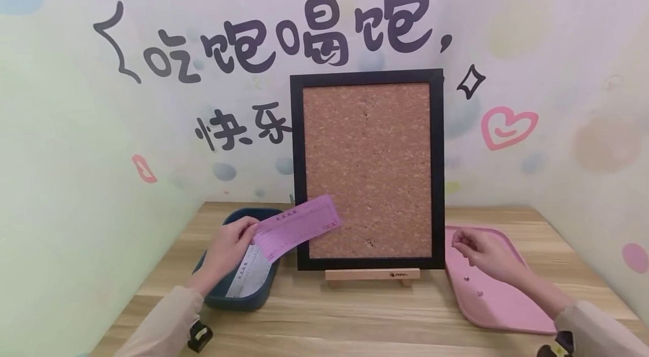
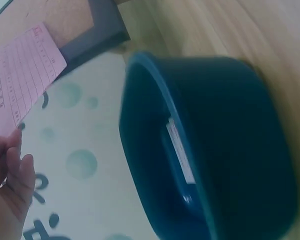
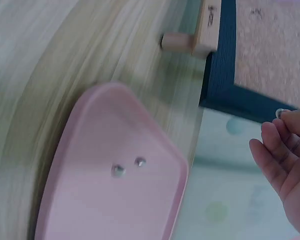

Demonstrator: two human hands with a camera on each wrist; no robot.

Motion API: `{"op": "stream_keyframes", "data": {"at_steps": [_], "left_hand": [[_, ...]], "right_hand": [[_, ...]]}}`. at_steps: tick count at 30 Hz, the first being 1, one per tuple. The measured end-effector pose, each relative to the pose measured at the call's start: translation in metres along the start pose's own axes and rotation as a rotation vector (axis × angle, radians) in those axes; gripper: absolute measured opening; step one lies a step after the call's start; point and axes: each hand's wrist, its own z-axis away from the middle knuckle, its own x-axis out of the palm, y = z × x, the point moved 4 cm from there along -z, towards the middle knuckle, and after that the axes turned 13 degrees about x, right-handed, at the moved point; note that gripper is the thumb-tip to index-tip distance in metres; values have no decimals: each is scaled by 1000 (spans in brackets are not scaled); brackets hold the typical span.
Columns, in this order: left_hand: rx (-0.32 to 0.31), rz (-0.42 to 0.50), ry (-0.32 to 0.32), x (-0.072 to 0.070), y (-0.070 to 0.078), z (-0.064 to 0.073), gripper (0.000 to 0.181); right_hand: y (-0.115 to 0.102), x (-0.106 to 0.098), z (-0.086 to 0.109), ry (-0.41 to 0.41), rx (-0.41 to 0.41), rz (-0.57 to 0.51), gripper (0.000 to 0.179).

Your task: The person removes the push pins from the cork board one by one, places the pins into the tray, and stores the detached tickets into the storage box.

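A pink printed paper slip (image 1: 299, 226) is pinched by its left end between the thumb and fingers of my left hand (image 1: 230, 247). Its far end overlaps the lower left of a black-framed cork board (image 1: 367, 171); whether they touch I cannot tell. My right hand (image 1: 487, 255) is above the pink tray (image 1: 507, 306), pinching a small pale thumbtack (image 3: 279, 113) at the fingertips. On that tray lie two more small shiny thumbtacks (image 3: 118, 170). Below my left hand stands a dark blue bin (image 1: 240, 302), with a white printed slip (image 1: 249, 275) inside.
The cork board leans upright on a small wooden easel (image 1: 372, 275) at mid-table. Bin and tray flank it on the wooden table (image 1: 324, 326). Close behind rises a wall (image 1: 507, 177) with printed characters and drawings.
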Motion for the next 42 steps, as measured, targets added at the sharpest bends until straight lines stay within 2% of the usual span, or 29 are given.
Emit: {"op": "stream_keyframes", "data": {"at_steps": [3, 5, 9, 12, 16, 24, 28, 32, 38, 42], "left_hand": [[-30, 38, 10, -13, -10, 8, 10], [-40, 28, 29, -24, -17, 13, 10], [-25, -50, 110, -49, -27, 19, 8], [-17, -87, 150, -62, -34, 24, 8], [-57, -73, 120, -68, -42, 32, 12], [-151, -87, 78, -62, -61, 52, 15], [-199, -105, 69, -54, -68, 62, 16], [-247, -131, 63, -45, -69, 70, 17], [-376, -103, 49, -27, -66, 79, 22], [-405, -123, 75, -18, -62, 81, 22]], "right_hand": [[10, -3, 1, 30, -31, -3, 19], [16, -5, 2, 37, -51, -21, 21], [28, -7, 5, 10, -36, -41, 20], [35, -9, 6, -7, -7, -54, 18], [45, -10, 10, -26, 44, -77, 13], [63, 5, 25, -116, 50, -138, 10], [72, 15, 34, -186, 95, -165, 8], [77, 24, 39, -224, 146, -171, 10], [84, 32, 42, -250, 220, -177, 12], [92, 36, 44, -281, 263, -196, 12]]}}
